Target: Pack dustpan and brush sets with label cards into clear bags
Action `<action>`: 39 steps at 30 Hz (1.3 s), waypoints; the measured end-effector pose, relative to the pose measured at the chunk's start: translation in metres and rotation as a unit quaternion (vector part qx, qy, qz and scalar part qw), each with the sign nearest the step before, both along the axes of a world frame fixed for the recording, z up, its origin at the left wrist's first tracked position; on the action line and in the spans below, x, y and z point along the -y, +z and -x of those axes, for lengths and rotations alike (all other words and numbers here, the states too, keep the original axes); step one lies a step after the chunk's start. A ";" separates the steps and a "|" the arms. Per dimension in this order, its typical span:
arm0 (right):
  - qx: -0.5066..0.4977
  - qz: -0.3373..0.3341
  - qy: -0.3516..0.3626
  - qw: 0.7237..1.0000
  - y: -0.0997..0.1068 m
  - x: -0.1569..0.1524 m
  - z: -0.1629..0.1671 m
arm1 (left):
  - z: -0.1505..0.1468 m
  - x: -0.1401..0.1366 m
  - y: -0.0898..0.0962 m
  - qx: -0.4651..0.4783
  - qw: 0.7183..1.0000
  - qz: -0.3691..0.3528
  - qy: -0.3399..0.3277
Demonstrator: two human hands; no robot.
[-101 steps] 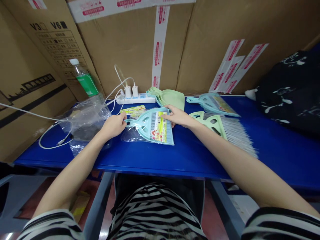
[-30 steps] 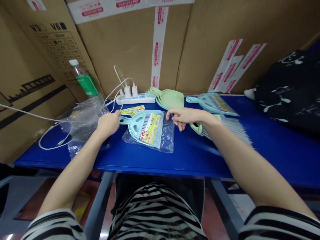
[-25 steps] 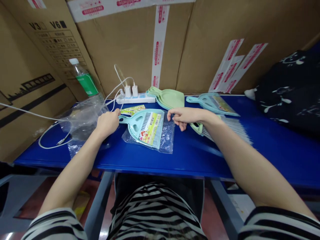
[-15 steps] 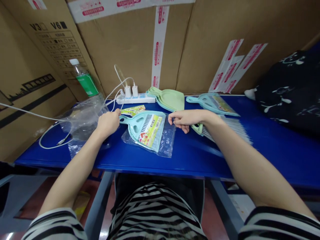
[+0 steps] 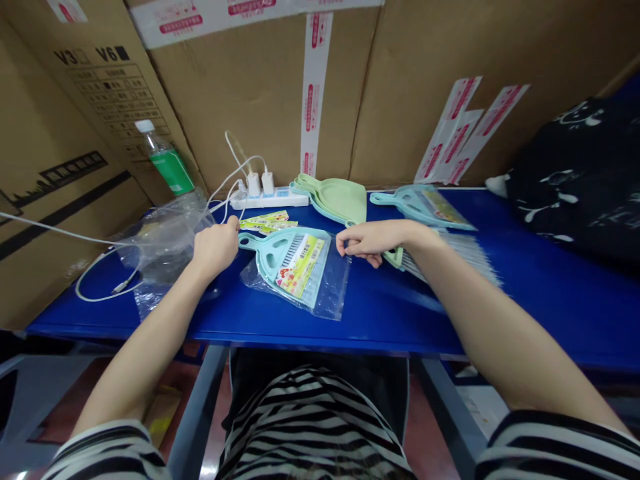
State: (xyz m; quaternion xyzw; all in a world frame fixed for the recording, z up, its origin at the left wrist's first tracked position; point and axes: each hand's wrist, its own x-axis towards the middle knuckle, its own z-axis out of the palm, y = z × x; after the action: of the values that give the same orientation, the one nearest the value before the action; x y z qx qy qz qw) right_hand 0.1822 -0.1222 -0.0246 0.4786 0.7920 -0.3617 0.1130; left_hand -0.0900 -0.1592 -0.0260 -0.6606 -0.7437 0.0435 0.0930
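A light-blue dustpan (image 5: 267, 257) with a small brush and a yellow-green printed card (image 5: 303, 267) on it lies in front of me, partly in a clear plastic bag (image 5: 331, 293). My left hand (image 5: 216, 250) is closed at the end of the dustpan's handle. My right hand (image 5: 373, 241) has its fingers curled, thumb and forefinger pinched at the bag's upper right corner. Just beyond that hand, partly hidden by the wrist, lies a green-handled brush (image 5: 450, 257) with pale bristles.
Stacked green and blue dustpans (image 5: 343, 199) lie at the back, beside another packed blue dustpan (image 5: 425, 203). Loose printed cards (image 5: 267, 221) sit before a white power strip (image 5: 280, 198). Crumpled plastic (image 5: 167, 243), cables and a bottle (image 5: 170, 163) are left; a dark patterned fabric item (image 5: 575, 180) is right.
The view has shifted slightly. The dustpan and its bag lie a little lower in view, and more of the loose cards shows behind them. Both hands keep nearly the same pose.
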 end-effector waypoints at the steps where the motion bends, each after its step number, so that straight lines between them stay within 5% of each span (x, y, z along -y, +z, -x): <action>1: 0.001 -0.025 -0.006 1.000 0.002 0.001 0.000 | 0.000 0.000 0.000 -0.001 1.000 -0.007 0.001; 8: -0.012 -0.304 -0.050 0.951 0.000 0.000 0.009 | -0.003 0.001 -0.002 0.009 1.000 -0.015 -0.012; 11: 0.026 -0.362 -0.022 0.932 -0.012 -0.001 0.015 | -0.005 0.001 -0.003 0.009 1.000 -0.007 -0.018; 17: 0.084 -0.348 0.012 0.934 -0.019 0.002 0.021 | -0.006 0.002 0.000 0.022 0.999 0.004 -0.024; 39: 0.041 -0.277 0.061 0.958 -0.010 0.001 0.010 | -0.004 0.000 -0.002 0.064 0.997 0.000 -0.051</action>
State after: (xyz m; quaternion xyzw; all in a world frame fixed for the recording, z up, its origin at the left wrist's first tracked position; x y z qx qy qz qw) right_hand 0.1726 -0.1230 -0.0342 0.4560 0.8837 -0.1009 0.0306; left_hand -0.0858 -0.1592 -0.0284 -0.6991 -0.7134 -0.0040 0.0475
